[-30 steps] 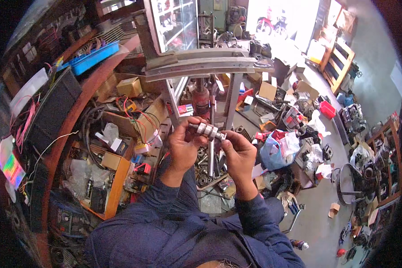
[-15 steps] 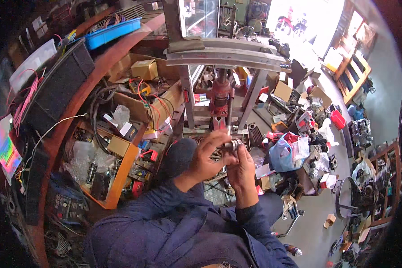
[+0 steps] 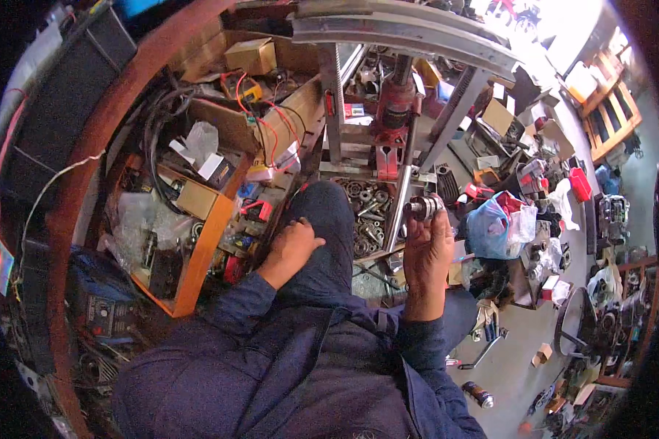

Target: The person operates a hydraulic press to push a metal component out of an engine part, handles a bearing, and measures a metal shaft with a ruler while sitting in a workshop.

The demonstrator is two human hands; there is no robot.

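Note:
Between the thumb and fingers of my right hand [image 3: 430,252] a small shiny metal part [image 3: 425,208] is held up, with a short shaft and thick round discs. Its exact kind is too small to tell. My left hand [image 3: 294,252] rests on my left knee, thumb apart from the fingers, with nothing in it. Beyond the hands stands a press frame [image 3: 406,36] with a red bottle jack [image 3: 395,113] inside. At its foot, a box of metal parts [image 3: 370,216] holds several gears and connecting rods.
An orange wooden drawer [image 3: 205,256] with bags and small boxes lies at left, beside a carton [image 3: 289,121] with red wires. On the right are a blue plastic bag [image 3: 487,230], a steering-wheel-like ring [image 3: 560,322] and a spray can [image 3: 479,394] on the floor.
My left hand has let go of the metal part and come down to my knee. My right hand, still holding it, has moved to the right. The view has tilted downward.

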